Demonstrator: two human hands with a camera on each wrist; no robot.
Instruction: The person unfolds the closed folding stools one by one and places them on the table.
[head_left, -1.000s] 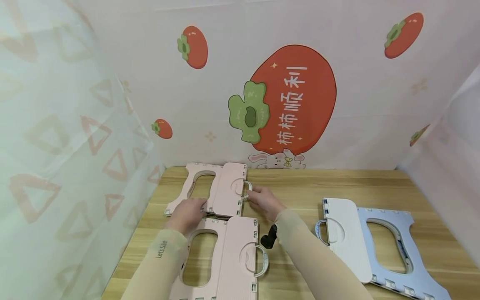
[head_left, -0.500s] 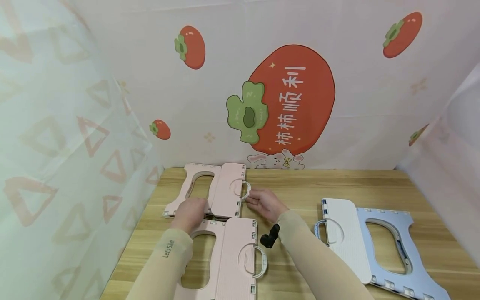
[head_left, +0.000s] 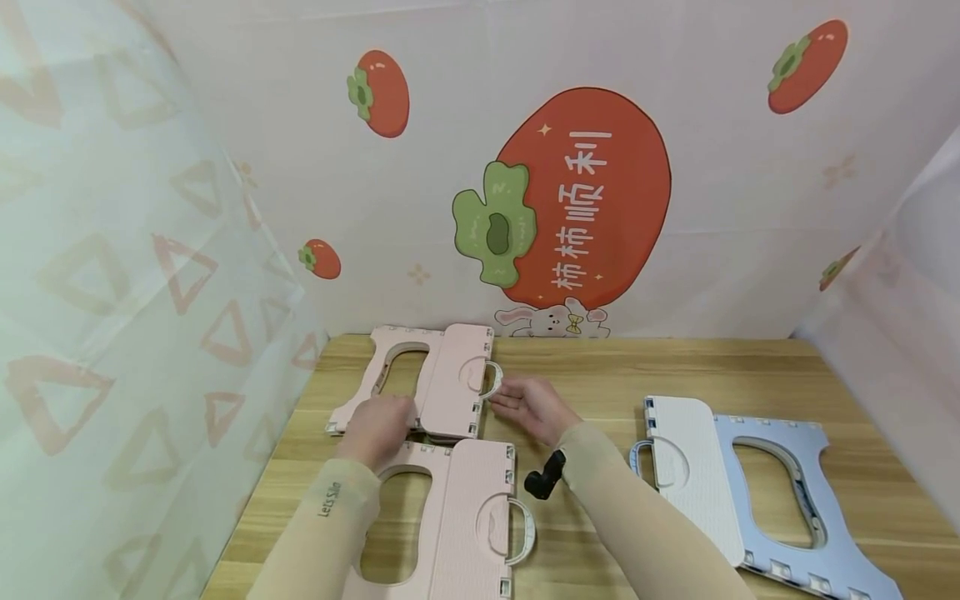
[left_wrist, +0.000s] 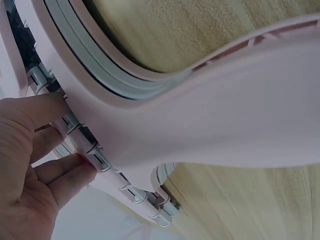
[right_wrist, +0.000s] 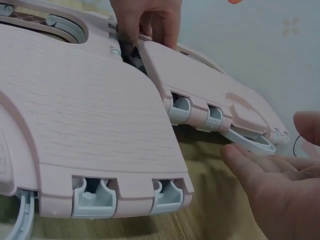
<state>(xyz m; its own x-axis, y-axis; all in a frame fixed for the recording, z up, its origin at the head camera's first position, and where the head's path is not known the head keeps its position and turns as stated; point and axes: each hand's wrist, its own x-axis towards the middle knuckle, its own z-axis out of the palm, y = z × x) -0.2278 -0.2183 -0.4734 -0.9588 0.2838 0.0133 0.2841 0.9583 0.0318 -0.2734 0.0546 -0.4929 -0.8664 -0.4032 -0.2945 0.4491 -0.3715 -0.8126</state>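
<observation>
The far pink folding stool [head_left: 456, 392] lies folded flat at the back left, its loop handle [head_left: 495, 380] toward the right. At its near edge my left hand [head_left: 381, 423] grips with bent fingers; the left wrist view shows fingertips [left_wrist: 75, 167] against the hinged edge. My right hand [head_left: 534, 408] lies beside the loop handle, palm turned up and fingers extended. In the right wrist view these fingertips [right_wrist: 235, 152] are right at the handle's underside. A second pink folding stool [head_left: 476, 508] lies folded just in front, its top edge close to the far one.
A blue and white folding stool [head_left: 697, 475] lies folded at the right of the wooden table [head_left: 600, 367]. A printed cloth wall [head_left: 720, 250] stands directly behind the table, and another cloth [head_left: 150, 400] runs along the left side.
My right hand's fingers have gone from curled at the far stool's handle to extended beside it. The near pink stool has shifted slightly toward me. My left hand keeps its grip.
</observation>
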